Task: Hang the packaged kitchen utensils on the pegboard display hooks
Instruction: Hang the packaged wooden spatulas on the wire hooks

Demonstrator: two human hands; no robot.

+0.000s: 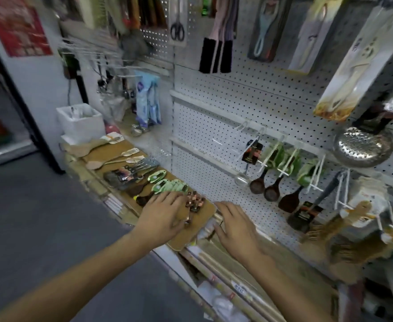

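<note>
Packaged utensils lie in a row on a brown cardboard sheet (190,233) on the shelf: wooden spoons (97,163), dark spoons with green tags (167,184) and a copper-coloured set with a black card (194,202). My left hand (165,214) lies over the near end of the row, fingers spread, touching the green-tagged spoons, thumb beside the copper set. My right hand (235,226) rests with loosely bent fingers on the cardboard's right edge and the packs below it. The white pegboard (214,108) behind carries white hooks (249,126) with dark wooden spoons (272,191) hanging.
A bare white hook (223,141) sticks out left of the hung spoons. A steel skimmer (362,145) and boxed utensils (353,63) hang at the upper right, wooden forks (353,219) at the right. A white box (81,122) stands at the shelf's far left.
</note>
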